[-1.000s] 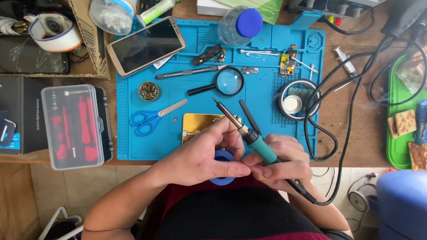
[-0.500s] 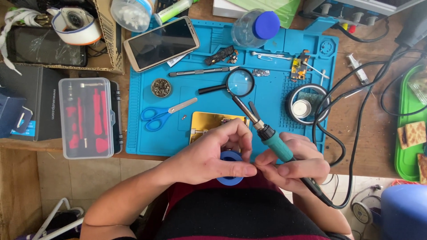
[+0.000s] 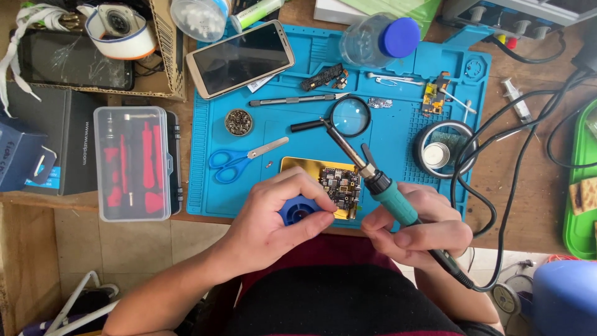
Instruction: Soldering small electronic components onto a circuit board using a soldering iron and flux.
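My left hand (image 3: 280, 218) is closed around a small blue spool (image 3: 297, 208) at the near edge of the blue work mat (image 3: 385, 143). My right hand (image 3: 423, 227) grips a soldering iron (image 3: 388, 193) by its teal handle, tip pointing up and left toward the magnifying glass (image 3: 345, 117). Between my hands lies a dark circuit board (image 3: 341, 185) on a yellow plate (image 3: 298, 165). Tweezers stick up beside the iron's shaft.
Blue scissors (image 3: 233, 162), a round tin of small parts (image 3: 239, 122), a phone (image 3: 240, 57), a blue-capped bottle (image 3: 379, 38) and a tip-cleaner tin (image 3: 443, 149) sit on the mat. A clear tool case (image 3: 134, 163) lies left. Black cables (image 3: 497, 186) run right, beside a green tray (image 3: 581, 186).
The view has shifted, so the mat sits further right. My left hand has drawn the blue spool out from between my hands, uncovering the circuit board. The iron stays in my right hand.
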